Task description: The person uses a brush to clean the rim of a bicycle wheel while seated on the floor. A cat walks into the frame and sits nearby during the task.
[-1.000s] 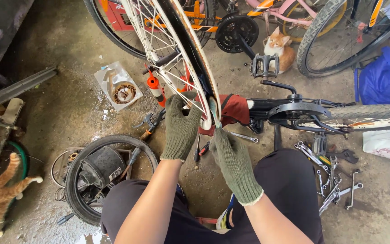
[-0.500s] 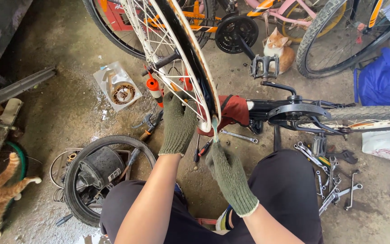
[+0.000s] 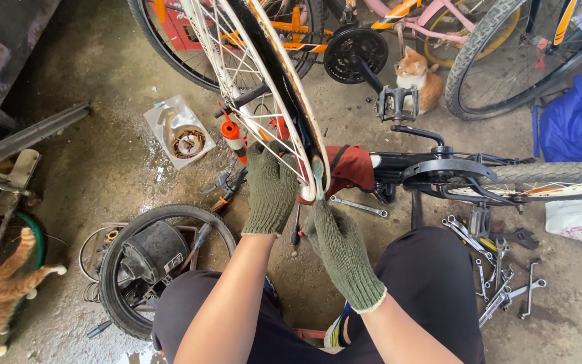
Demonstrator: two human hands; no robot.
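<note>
Head view, left to right: left hand (image 3: pixel 271 187), gloved, curls shut over the wheel rim (image 3: pixel 254 87) at frame centre; right hand (image 3: pixel 338 246) pinches a slim tyre lever (image 3: pixel 318 176) against the rim's lower edge. One rim, likely stiff and light, its spokes bendable, so best held at the edge. Two cats (image 3: pixel 417 79), several spanners (image 3: pixel 500 269) lower right

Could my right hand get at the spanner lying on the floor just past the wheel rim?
Probably yes. The right hand holds a tool at the wheel rim, close to the spanner, which lies in the open on the concrete floor. The hand would have to free itself first.
</note>
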